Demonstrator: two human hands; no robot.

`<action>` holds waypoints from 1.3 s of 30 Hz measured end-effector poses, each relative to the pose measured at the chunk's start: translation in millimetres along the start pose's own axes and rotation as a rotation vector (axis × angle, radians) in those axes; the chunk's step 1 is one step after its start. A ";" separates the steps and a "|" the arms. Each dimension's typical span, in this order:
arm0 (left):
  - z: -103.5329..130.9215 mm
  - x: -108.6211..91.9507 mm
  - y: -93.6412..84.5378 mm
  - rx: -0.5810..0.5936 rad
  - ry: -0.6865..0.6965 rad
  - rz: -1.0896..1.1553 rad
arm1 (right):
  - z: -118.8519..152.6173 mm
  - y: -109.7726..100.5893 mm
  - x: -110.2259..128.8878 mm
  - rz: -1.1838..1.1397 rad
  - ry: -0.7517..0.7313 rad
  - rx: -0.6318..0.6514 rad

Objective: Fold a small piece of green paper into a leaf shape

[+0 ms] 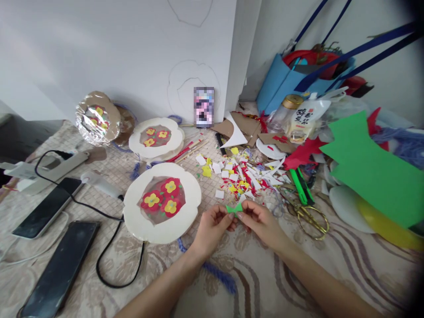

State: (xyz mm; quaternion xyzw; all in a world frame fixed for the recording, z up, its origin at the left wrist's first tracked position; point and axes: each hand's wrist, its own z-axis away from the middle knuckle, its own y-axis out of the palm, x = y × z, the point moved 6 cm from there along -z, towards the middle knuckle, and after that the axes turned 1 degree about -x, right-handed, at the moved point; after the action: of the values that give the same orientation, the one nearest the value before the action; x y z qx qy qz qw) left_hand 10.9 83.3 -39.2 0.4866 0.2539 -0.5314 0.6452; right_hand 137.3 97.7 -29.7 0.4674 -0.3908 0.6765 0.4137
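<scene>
A small piece of green paper is pinched between my two hands, low in the middle of the head view. My left hand grips its left end with thumb and fingers. At the right end, my right hand holds it the same way, and the fingertips cover part of the paper. Just left of my hands lies a white scalloped fan with red and yellow paper flowers on its sheer centre. A blue tassel trails from under it. Gold-handled scissors rest to the right.
Paper scraps cover the cloth beyond my hands. Right of them lie a green cutter and a large green sheet. Two more fans stand at the back left. Phones and a power strip with cables occupy the left.
</scene>
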 end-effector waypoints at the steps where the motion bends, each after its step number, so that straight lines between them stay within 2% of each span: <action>1: 0.1 0.0 -0.3 -0.005 0.002 0.000 | 0.0 0.0 -0.7 -0.005 0.000 0.001; 8: 0.9 0.0 -0.2 -0.008 -0.014 0.042 | 0.1 0.4 -0.5 -0.023 0.008 0.001; 12: 1.2 3.7 -0.3 0.013 -0.115 0.189 | 2.1 -4.0 6.9 -0.009 -0.038 -0.001; 16: 1.7 6.9 0.2 0.054 -0.205 0.341 | 5.1 -13.8 17.9 0.119 -0.242 -0.029; 19: 1.8 6.7 1.1 0.080 -0.218 0.374 | 7.7 -14.5 26.3 0.311 -0.440 0.022; 21: 2.1 6.4 1.7 0.088 -0.226 0.383 | 8.5 -13.6 29.4 0.402 -0.513 0.064; 27: 3.3 6.3 2.1 0.089 -0.268 0.395 | 8.0 -13.4 33.4 0.433 -0.547 0.123; 30: 3.2 5.8 2.3 0.090 -0.247 0.359 | 7.1 -13.8 33.3 0.418 -0.537 0.086; 34: 2.9 3.9 -0.6 0.020 -0.180 0.253 | 6.5 -13.7 32.7 0.387 -0.519 0.029; 39: 3.2 2.6 -0.8 -0.001 -0.151 0.212 | 7.4 -10.2 33.9 0.389 -0.505 0.018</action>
State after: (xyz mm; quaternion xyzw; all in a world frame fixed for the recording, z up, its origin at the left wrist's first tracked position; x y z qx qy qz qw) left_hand 10.3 79.4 -40.4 0.4692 0.1521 -0.4952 0.7152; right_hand 141.6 101.1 6.0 0.5407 -0.5572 0.6090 0.1624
